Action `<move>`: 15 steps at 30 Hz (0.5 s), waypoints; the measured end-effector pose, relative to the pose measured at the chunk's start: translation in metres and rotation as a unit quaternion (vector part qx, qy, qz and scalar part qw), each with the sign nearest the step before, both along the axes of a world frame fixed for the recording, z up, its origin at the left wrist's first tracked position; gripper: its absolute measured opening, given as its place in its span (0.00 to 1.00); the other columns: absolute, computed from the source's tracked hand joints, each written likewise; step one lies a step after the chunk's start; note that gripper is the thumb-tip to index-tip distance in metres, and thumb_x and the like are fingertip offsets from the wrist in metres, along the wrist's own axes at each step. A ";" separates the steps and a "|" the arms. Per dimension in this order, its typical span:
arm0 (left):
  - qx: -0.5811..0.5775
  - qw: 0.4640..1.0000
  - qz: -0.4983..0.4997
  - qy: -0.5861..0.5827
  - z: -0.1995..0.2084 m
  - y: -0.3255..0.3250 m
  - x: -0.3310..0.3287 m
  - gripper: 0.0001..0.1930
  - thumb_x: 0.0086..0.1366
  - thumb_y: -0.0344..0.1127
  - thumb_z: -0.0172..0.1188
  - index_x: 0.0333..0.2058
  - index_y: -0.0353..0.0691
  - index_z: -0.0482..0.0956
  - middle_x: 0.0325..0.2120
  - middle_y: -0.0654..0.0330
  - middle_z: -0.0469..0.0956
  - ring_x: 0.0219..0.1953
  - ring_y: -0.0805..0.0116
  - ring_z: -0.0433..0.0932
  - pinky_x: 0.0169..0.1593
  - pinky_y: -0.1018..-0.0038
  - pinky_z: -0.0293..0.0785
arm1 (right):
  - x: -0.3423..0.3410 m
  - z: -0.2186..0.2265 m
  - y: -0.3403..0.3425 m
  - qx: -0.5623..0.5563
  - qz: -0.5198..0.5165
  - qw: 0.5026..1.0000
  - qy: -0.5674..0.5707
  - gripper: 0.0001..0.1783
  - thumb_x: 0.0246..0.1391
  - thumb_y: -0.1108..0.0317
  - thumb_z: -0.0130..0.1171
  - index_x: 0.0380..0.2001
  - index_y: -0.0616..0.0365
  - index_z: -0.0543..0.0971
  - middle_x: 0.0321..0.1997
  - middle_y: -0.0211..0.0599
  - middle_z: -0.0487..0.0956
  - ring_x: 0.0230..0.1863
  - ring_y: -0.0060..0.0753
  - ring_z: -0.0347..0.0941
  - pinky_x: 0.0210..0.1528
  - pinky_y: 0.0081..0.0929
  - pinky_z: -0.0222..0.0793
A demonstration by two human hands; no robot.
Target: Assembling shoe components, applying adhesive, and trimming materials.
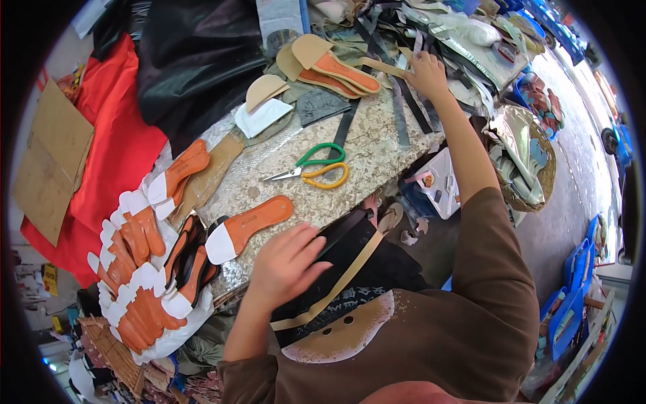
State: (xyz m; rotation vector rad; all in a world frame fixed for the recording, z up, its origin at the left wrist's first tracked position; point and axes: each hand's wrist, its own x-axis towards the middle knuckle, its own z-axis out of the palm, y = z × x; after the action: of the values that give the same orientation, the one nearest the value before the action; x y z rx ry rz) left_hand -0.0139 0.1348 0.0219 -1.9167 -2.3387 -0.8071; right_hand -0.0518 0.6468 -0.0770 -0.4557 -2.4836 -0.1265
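My left hand [286, 264] hovers by the near edge of the table, fingers spread, with nothing in it. Just beyond lies an orange-brown insole [259, 217] with a white toe end. Farther off, my right hand [426, 75] reaches to the back right, fingers bent down on a beige strip [382, 66]; the fingertips are partly hidden. That strip runs toward orange insoles with beige toe pieces [330, 67]. Between the hands rest scissors [316, 167] with one green and one yellow handle, blades parted.
Several orange insoles with white toes [139, 236] are piled at the left. Loose dark strips [410, 108] and scraps cover the back right. A beige band [336, 286] lies across my lap. Right of the table stand a white tray [441, 182] and a basket [545, 182].
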 end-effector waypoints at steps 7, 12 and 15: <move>0.011 0.932 -0.014 -0.363 -0.025 0.025 0.008 0.18 0.56 0.37 0.69 0.43 0.34 0.81 0.41 0.55 0.81 0.47 0.58 0.80 0.49 0.68 0.76 | 0.031 0.051 -0.013 -0.455 0.175 0.873 0.026 0.13 0.62 0.56 0.58 0.40 0.55 0.77 0.26 0.27 0.73 0.28 0.20 0.71 0.33 0.22 0.68; 0.081 0.508 -0.046 -0.857 -0.031 0.125 0.006 0.33 0.74 0.59 0.38 0.54 0.33 0.74 0.47 0.57 0.79 0.53 0.66 0.75 0.60 0.68 0.67 | 0.093 0.122 -0.162 -0.592 0.248 0.766 -0.033 0.10 0.65 0.60 0.55 0.36 0.54 0.73 0.25 0.17 0.69 0.20 0.08 0.62 0.21 0.11 0.56; 0.173 0.313 -0.202 -0.912 -0.052 0.154 -0.004 0.36 0.73 0.61 0.34 0.58 0.31 0.69 0.55 0.48 0.74 0.59 0.57 0.71 0.65 0.61 0.63 | 0.136 0.129 -0.209 -0.628 0.384 0.674 -0.059 0.10 0.65 0.61 0.55 0.36 0.56 0.73 0.29 0.19 0.70 0.20 0.08 0.62 0.20 0.11 0.56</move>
State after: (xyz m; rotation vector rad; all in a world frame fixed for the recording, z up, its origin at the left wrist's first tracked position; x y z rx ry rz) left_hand -0.0176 0.2889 -0.0298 0.2442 0.1618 1.7644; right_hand 0.0847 0.4375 0.0518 0.1734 -2.2563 2.0054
